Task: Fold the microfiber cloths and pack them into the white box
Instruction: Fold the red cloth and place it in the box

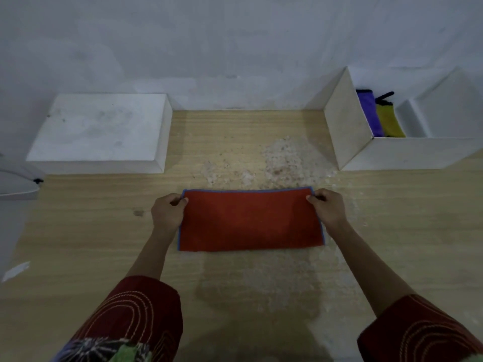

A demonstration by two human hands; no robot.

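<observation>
Head view: two hands pinch the far corners of a red cloth on a wooden table.

Head view detail: the red cloth (251,220), edged in blue, lies flat as a wide rectangle in the middle of the table (91,231). The left hand (167,211) pinches its far left corner, and the right hand (328,207) pinches its far right corner. The open white box (347,121) sits at the far right, with a purple cloth (369,113) and a yellow cloth (388,121) side by side inside. A closed white box (102,126) sits at the far left.
</observation>
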